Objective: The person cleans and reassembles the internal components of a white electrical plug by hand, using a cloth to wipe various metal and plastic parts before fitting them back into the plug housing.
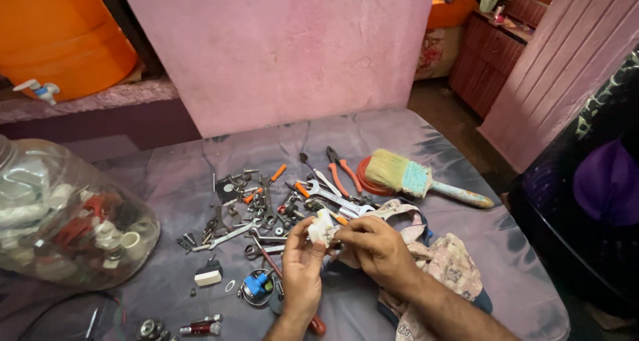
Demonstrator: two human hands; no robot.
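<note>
Head view: small white plastic fitting [322,228] is held up between both hands, just above the mess of tools. Left hand [301,269] is closed round its lower side, thumb up against it; right hand [373,246] is pinched narrow on its right end, fingers curled. Whether anything else is gripped by the rt hand can't be told.

Under and right of the hands a crumpled patterned cloth [442,261] is spread on the grey-purple covered table [373,138]. Behind the fitting, steel spanners [336,198], orange-handled pliers [341,170] and a wide paintbrush w/ pale blue handle [416,178] are laid out. Clear plastic jar of fittings [63,224] lies on its side, far left.

Progress: fitting is picked out and in hand; most hardware is left loose on the table, unsorted.
</note>
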